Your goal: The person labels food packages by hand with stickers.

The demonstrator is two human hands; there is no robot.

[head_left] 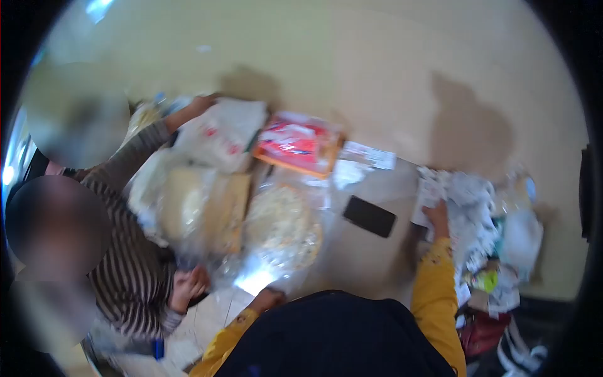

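My left hand [269, 298], in a yellow sleeve, is at the near table edge, just below a round, pale flat food [286, 227] in clear plastic. Its fingers look curled, and what they hold, if anything, is hidden. My right hand [436, 217] reaches forward on the right side of the table, its fingers closed at a white sheet with faint print [430, 188]. White lacy cloth [474, 232] lies just right of that hand. Between my hands, nearer the right, a black phone [369, 216] lies flat.
At left, a person in a striped top [129, 251] rests one hand on a white plastic bag [223, 132]. Wrapped tan packages [204, 204], an orange tray with a red packet [295, 143] and papers [369, 155] cover the table. A red bag [483, 333] is at lower right; a wall stands behind.
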